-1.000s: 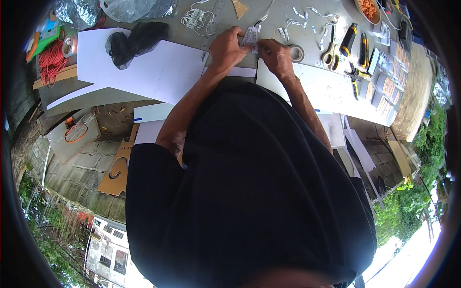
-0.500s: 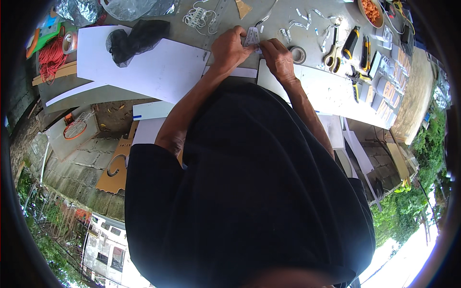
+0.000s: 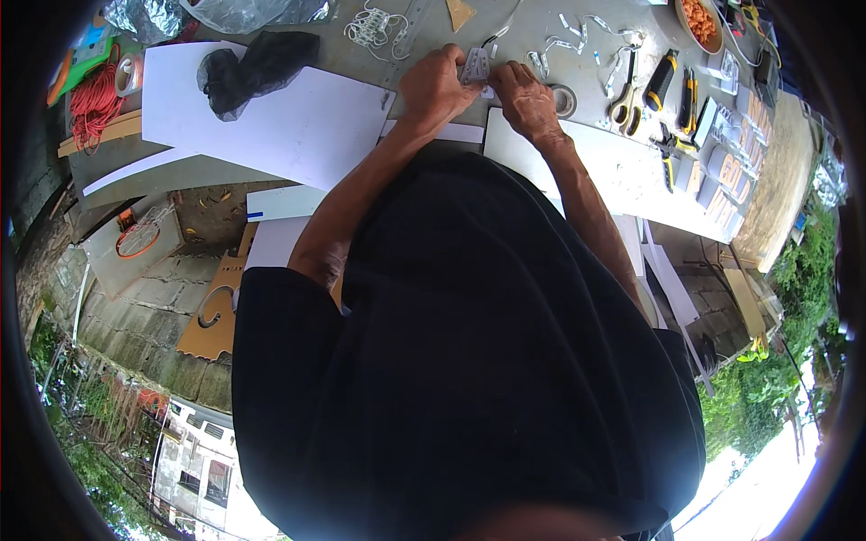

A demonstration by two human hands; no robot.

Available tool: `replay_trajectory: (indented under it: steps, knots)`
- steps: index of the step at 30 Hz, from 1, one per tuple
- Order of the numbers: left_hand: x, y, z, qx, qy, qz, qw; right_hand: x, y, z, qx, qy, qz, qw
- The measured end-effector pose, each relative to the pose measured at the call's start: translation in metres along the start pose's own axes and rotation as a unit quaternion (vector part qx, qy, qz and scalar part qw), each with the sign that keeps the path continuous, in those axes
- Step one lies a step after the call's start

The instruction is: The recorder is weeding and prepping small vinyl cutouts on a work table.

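Observation:
My left hand (image 3: 437,92) grips a small whitish letter-shaped piece (image 3: 476,63) between thumb and fingers, at the far middle of the table. Pale strips show on its face, and a thin cable (image 3: 502,34) lies just beyond it. At the piece's right edge is my right hand (image 3: 527,101), its fingers pinched together. Whatever they hold is hidden, though a bit of white shows below the fingertips. A roll of grey tape (image 3: 563,101) lies just right of that hand. Short chains of white LED modules (image 3: 577,36) are scattered beyond it.
Scissors (image 3: 622,106), a yellow-black cutter (image 3: 662,79) and pliers (image 3: 668,158) lie to the right. White sheets (image 3: 271,126) cover the near left, with black mesh cloth (image 3: 262,72) on top. White cord (image 3: 374,29), red cord (image 3: 94,101) and a bowl (image 3: 713,42) stand farther out.
My right hand has shifted slightly right and its fingers have moved a little away from the piece's middle. My left hand keeps the piece almost in place.

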State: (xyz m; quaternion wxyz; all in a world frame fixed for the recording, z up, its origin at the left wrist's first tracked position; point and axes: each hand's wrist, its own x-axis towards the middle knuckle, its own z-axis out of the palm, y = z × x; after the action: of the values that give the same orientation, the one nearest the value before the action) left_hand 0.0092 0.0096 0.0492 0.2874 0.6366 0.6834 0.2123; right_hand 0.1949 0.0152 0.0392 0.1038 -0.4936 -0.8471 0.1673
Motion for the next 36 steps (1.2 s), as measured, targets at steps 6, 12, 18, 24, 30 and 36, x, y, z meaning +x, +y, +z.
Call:
replay_trajectory:
  steps: [6, 12, 18, 24, 30, 36]
  knots:
    - [0.000, 0.001, -0.001, 0.000, -0.001, -0.002, 1.000, 0.007, -0.009, -0.007, 0.062, -0.059, 0.109, 0.990]
    - [0.001, 0.000, 0.000, 0.012, 0.000, -0.012, 1.000, 0.007, -0.015, -0.007, 0.147, -0.030, 0.205, 0.967]
    - [0.001, -0.003, 0.002, 0.013, 0.001, -0.007, 1.000, 0.004, -0.025, -0.003, 0.172, 0.017, 0.257, 0.951]
    - [0.001, -0.002, 0.001, 0.009, 0.001, -0.005, 1.000, 0.005, -0.033, 0.003, 0.140, 0.040, 0.281, 0.948]
    - [0.001, -0.005, 0.003, 0.007, 0.004, -0.003, 1.000, -0.013, -0.043, 0.000, 0.133, 0.085, 0.171, 0.973]
    - [0.001, -0.003, 0.004, 0.007, 0.017, 0.003, 1.000, -0.023, -0.044, 0.007, 0.147, 0.145, 0.100, 0.973]
